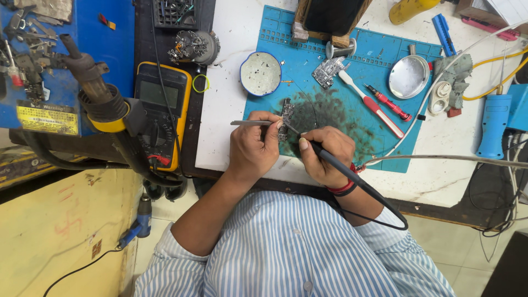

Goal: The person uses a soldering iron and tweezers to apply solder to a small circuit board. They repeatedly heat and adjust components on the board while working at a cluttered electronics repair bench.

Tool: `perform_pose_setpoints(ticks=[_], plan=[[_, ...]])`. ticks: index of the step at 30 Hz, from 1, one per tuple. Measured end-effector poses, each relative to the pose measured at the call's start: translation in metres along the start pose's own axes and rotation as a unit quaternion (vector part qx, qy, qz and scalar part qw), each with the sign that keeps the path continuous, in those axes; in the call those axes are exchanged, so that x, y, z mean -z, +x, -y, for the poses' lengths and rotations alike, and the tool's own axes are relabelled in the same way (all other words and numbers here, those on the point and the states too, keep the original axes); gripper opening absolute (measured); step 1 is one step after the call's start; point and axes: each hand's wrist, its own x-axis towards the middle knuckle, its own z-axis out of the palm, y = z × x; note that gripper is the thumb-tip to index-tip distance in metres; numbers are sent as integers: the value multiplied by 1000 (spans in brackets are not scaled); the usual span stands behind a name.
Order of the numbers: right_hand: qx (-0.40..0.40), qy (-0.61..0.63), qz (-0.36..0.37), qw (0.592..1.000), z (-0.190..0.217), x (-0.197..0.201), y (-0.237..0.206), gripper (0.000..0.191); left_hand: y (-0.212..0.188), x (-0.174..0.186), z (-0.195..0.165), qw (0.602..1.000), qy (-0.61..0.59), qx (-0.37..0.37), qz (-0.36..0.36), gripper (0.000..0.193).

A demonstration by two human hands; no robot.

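Striped blue-white shirt (286,247) is filling the bottom of the view, sleeves rolled, both forearms reaching up onto the bench.

Left hand (254,147) is clenching thin metal tweezers (250,123), lying roughly horizontal with the tips pointing right onto the small circuit board (286,116). Right hand (324,157) is gripping the black soldering iron (330,159) pen-style, cable trailing down-right past the wrist, tip (290,128) angling up-left to the board.

Key relation: the board is sitting between the two hands, just above the fingertips, long axis running near vertical, away from the person. Tweezers are coming in from the left, iron from the lower right, both meeting at its lower half. The hands are about equally near.

The board is looking narrow, dark, densely populated, lying on the blue work mat (385,148), over a dark-stained patch. A second board (328,71) is lying further up the mat.
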Motion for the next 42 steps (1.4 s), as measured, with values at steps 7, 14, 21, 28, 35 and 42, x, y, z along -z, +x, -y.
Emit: perform_pose_setpoints(ticks=[7,14,21,28,35,42], plan=[[-4,2,0,1000,0,0,0,8,1,1,1,1000,0,-16,-4,6],[2,-3,-4,1000,-1,0,0,8,0,-1,2,1000,-2,-5,-4,6],[1,-5,-3,1000,-1,0,-1,9,0,-1,1,1000,-7,-3,-4,7],[-4,-9,3,1000,-1,0,0,9,1,0,1,1000,6,-10,-6,7],[8,4,3,1000,0,0,1,9,0,0,1,1000,-19,0,-3,6],[9,6,5,1000,0,0,2,10,0,-1,2,1000,-17,-3,-8,6]])
